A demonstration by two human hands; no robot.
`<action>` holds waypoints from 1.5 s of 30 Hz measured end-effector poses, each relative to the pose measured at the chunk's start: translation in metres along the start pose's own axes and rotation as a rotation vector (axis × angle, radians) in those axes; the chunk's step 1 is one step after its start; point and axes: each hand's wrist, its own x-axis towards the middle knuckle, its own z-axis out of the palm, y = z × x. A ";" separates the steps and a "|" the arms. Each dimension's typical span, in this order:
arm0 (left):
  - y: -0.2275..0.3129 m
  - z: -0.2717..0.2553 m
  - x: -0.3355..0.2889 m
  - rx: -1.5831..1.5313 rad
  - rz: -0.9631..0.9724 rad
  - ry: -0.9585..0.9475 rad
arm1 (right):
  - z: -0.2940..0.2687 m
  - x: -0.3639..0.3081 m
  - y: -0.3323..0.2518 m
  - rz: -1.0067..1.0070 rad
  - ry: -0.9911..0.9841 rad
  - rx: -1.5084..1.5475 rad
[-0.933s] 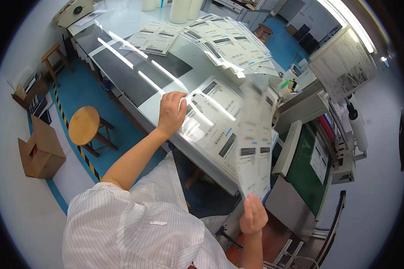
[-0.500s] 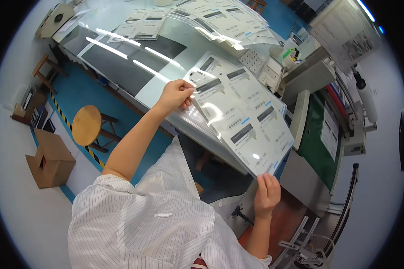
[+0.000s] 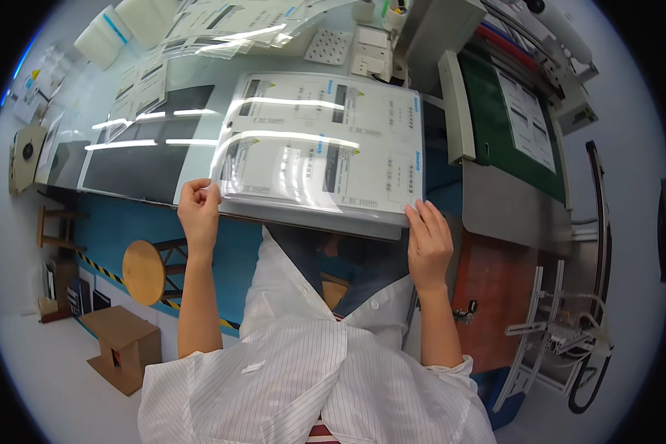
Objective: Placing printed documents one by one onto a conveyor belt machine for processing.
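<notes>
A clear, glossy printed sheet (image 3: 296,166), with dark label blocks and small yellow triangles, lies over a stack of similar sheets (image 3: 311,214) at the table's front edge. Pinched at its near left corner are the fingers of my left hand (image 3: 200,214). At the near right corner, my right hand (image 3: 430,240) has its fingertips together on the sheet's edge, the thumb mostly hidden. Bright reflections of ceiling lights run across the sheet.
A green conveyor belt (image 3: 488,137) carrying a printed sheet (image 3: 525,118) stands to the right. Further sheets (image 3: 229,22) lie at the back of the table, near white rolls (image 3: 103,37). A round wooden stool (image 3: 144,272) and a cardboard box (image 3: 126,344) stand at lower left.
The sheet has gone from slanted and raised to lying squarely over the stack. Both hands have come level at its near corners. My view has turned to the right.
</notes>
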 end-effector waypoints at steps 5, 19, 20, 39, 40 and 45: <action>0.001 -0.001 0.003 0.065 0.003 -0.039 | 0.005 -0.003 0.001 0.048 -0.011 0.003; -0.001 -0.002 0.006 0.125 -0.005 -0.074 | -0.002 -0.029 0.024 0.715 -0.047 0.669; -0.005 -0.004 0.008 0.106 -0.016 -0.081 | 0.002 -0.027 0.023 0.740 -0.031 0.698; -0.009 0.001 0.005 0.076 0.006 -0.064 | 0.014 -0.013 0.016 0.963 0.017 1.102; -0.008 0.001 0.005 0.072 0.007 -0.063 | 0.012 -0.015 0.021 0.960 0.019 1.100; -0.003 -0.005 0.006 0.155 0.005 -0.089 | 0.004 -0.019 0.084 0.998 0.106 0.872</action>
